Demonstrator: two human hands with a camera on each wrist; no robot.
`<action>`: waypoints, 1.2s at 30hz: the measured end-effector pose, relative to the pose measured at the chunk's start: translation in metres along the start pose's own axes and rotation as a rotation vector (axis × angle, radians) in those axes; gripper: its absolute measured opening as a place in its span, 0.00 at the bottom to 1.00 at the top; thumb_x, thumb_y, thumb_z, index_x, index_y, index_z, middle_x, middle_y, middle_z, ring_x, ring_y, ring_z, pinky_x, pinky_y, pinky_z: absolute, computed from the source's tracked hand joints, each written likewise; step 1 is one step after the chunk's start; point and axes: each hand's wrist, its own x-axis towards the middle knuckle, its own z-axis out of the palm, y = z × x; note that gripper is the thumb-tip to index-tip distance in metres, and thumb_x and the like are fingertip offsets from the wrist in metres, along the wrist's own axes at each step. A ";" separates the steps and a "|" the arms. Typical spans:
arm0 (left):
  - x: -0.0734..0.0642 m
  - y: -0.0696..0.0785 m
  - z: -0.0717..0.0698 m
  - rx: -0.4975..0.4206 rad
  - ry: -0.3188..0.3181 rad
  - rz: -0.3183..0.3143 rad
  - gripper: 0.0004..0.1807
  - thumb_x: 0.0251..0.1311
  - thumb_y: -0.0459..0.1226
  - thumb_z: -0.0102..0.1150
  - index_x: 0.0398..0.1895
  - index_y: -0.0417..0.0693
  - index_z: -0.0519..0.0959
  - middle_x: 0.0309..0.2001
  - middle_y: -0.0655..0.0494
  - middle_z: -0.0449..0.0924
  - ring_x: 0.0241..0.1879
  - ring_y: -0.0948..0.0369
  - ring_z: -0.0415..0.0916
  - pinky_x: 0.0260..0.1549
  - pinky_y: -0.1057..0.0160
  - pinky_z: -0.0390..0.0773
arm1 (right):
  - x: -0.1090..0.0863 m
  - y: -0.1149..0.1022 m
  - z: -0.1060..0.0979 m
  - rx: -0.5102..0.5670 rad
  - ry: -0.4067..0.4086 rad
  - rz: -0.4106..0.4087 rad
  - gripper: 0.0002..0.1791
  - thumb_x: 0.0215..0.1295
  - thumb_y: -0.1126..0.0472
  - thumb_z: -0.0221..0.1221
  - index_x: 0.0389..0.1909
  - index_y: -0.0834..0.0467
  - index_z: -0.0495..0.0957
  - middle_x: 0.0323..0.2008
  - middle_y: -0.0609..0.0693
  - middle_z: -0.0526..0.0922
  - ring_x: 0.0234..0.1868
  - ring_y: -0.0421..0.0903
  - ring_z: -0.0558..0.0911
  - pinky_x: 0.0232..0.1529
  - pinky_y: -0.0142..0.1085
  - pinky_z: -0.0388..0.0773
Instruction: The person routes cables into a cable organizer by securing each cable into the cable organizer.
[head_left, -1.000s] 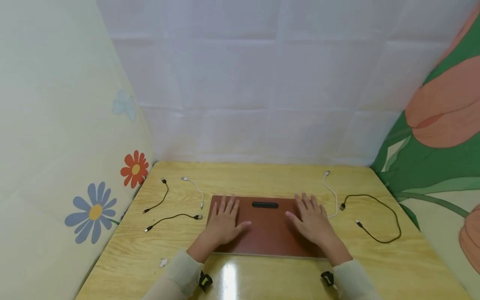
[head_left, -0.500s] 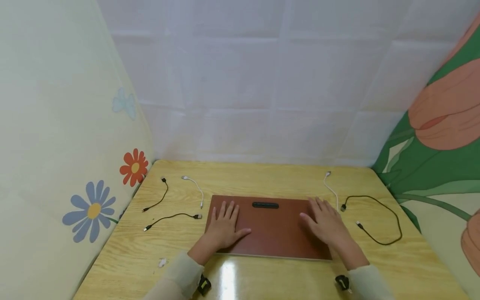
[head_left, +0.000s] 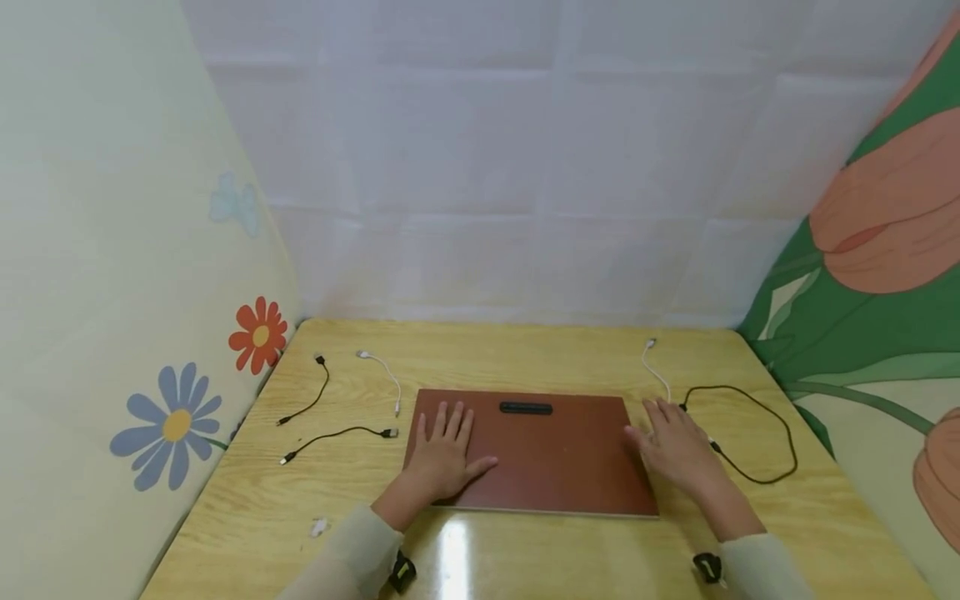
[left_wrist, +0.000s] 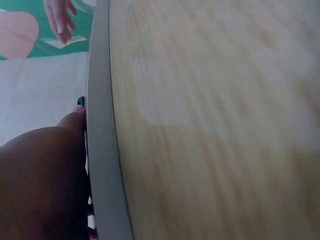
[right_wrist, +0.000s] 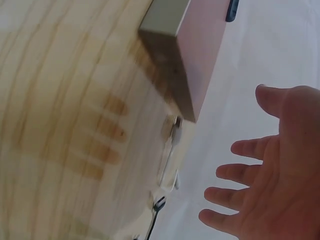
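Note:
A flat reddish-brown box [head_left: 555, 458] with a black bar-shaped handle [head_left: 526, 408] near its far edge lies on the table. My left hand [head_left: 442, 458] rests on its left part, fingers spread and thumb out. In the left wrist view, the box's pale side edge [left_wrist: 102, 135] runs beside that hand. My right hand [head_left: 678, 446] is just off the box's right edge, above the table, holding nothing. The right wrist view shows its fingers straight and apart. Close to it are a white USB cable [head_left: 650, 342] and a long black USB cable [head_left: 797, 457], both partly hidden by the hand.
Left of the box lie two short black USB cables [head_left: 389, 432] and a white one [head_left: 393, 377]. A small white scrap [head_left: 318, 527] is near the left sleeve. White cloth [head_left: 480, 167] hangs behind the wooden table [head_left: 480, 354], with flower-printed sheets at both sides.
My right hand has moved right, from lying over the box's right part to beyond its right edge. The left hand and the box stay in place.

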 end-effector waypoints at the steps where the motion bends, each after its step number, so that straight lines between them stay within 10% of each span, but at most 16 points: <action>1: 0.000 0.000 0.000 0.001 0.002 0.001 0.51 0.68 0.71 0.36 0.82 0.46 0.47 0.82 0.45 0.41 0.80 0.42 0.34 0.72 0.32 0.40 | -0.001 0.002 -0.001 0.000 -0.003 0.002 0.40 0.78 0.43 0.50 0.72 0.72 0.59 0.71 0.77 0.56 0.70 0.77 0.57 0.64 0.72 0.56; 36: -0.002 0.008 -0.008 0.082 -0.020 -0.011 0.49 0.70 0.70 0.34 0.81 0.47 0.52 0.81 0.45 0.45 0.79 0.42 0.41 0.71 0.32 0.47 | -0.011 0.082 -0.017 -0.022 -0.060 0.069 0.30 0.71 0.60 0.56 0.62 0.81 0.64 0.58 0.84 0.65 0.56 0.85 0.64 0.54 0.72 0.66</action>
